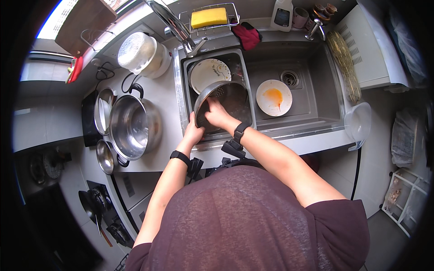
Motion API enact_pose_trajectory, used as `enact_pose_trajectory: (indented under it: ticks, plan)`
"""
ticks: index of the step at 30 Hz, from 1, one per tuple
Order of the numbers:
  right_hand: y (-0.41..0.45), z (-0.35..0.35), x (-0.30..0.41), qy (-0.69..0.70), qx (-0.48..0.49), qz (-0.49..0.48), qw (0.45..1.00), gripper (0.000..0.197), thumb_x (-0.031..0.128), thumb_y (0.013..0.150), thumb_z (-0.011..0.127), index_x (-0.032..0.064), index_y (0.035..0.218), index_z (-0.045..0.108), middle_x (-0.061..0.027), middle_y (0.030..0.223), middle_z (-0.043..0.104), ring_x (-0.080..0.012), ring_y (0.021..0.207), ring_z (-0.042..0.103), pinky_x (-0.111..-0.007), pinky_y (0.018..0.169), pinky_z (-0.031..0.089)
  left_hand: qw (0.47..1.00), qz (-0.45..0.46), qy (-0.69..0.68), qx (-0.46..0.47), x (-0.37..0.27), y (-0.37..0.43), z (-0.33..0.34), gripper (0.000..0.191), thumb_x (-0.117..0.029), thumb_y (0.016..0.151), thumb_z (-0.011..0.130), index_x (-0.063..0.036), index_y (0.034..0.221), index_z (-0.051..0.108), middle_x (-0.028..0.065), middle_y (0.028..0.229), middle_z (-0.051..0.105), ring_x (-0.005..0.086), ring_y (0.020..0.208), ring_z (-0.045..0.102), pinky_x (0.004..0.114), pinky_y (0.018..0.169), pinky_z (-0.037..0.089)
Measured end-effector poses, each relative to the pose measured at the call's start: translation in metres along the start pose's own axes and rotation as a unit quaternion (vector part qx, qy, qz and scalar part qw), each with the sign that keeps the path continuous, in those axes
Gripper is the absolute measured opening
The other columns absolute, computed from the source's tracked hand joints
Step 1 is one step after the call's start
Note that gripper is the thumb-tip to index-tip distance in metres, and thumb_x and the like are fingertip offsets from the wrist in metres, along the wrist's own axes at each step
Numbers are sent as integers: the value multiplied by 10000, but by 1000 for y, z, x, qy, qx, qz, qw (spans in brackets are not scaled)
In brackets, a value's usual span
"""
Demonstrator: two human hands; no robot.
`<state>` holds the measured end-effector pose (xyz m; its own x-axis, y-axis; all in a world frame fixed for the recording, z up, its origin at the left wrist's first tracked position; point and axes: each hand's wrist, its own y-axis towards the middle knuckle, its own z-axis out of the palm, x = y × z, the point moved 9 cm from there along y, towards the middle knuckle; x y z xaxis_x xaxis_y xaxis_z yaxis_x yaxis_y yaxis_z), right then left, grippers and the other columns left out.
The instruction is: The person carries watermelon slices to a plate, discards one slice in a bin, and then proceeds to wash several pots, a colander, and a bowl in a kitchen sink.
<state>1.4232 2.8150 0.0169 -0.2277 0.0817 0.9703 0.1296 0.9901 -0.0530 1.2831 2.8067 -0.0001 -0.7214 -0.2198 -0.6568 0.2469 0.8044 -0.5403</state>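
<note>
A perforated metal colander (239, 96) stands tilted in the dark basin set into the sink's left bowl. My left hand (194, 131) grips its near left rim. Inside the colander, my right hand (216, 113) is against the inner wall with bent fingers; whether it holds anything is hidden. Behind the colander lies a white patterned plate (209, 73), partly covered by it. A white dish (274, 98) with an orange stain rests in the right sink bowl, near the drain (289, 79).
The chrome faucet (176, 28) rises behind the left bowl. On the left counter stand a large steel pot (130, 127), a small metal bowl (105, 157) and a clear-lidded container (144, 56). A yellow sponge (209, 18) sits in a wire rack; a clear plastic container (358, 123) is at the right.
</note>
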Motion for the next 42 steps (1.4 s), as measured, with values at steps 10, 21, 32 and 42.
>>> enact_pose_trajectory:
  ticks: [10, 21, 32, 42]
  plan:
    - [-7, 1, -30, -76, 44, 48, 995, 681, 120, 710, 600, -57, 1327, 371, -321, 1365, 272, -462, 1282, 291, -385, 1091, 283, 1000, -5, -16, 4, -2, -3, 6, 788, 12, 719, 507, -144, 1406, 155, 188, 893, 603, 267, 615, 624, 355, 485, 531]
    - [-12, -16, -82, -205, 119, 272, 933, 591, 155, 774, 549, 23, 1339, 433, -266, 1454, 188, -473, 1278, 337, -422, 1059, 343, 999, -37, -5, 14, -10, -9, 4, 770, -19, 738, 531, -135, 1404, 161, 204, 900, 619, 293, 636, 647, 358, 498, 542]
    - [5, -37, -79, -175, 56, 196, 963, 490, 214, 752, 595, 14, 1197, 552, -228, 1265, 500, -391, 1177, 478, -450, 966, 422, 999, -28, -12, 19, -15, -8, 4, 782, -4, 732, 523, -140, 1414, 164, 203, 903, 618, 282, 627, 647, 354, 497, 542]
    - [-14, -16, -104, -224, 147, 221, 938, 661, 228, 760, 603, 165, 1382, 391, -84, 1460, 303, -336, 1305, 359, -560, 1018, 329, 999, -33, -15, 21, -7, -8, 4, 788, -1, 728, 521, -137, 1409, 148, 195, 894, 617, 279, 624, 645, 352, 500, 541]
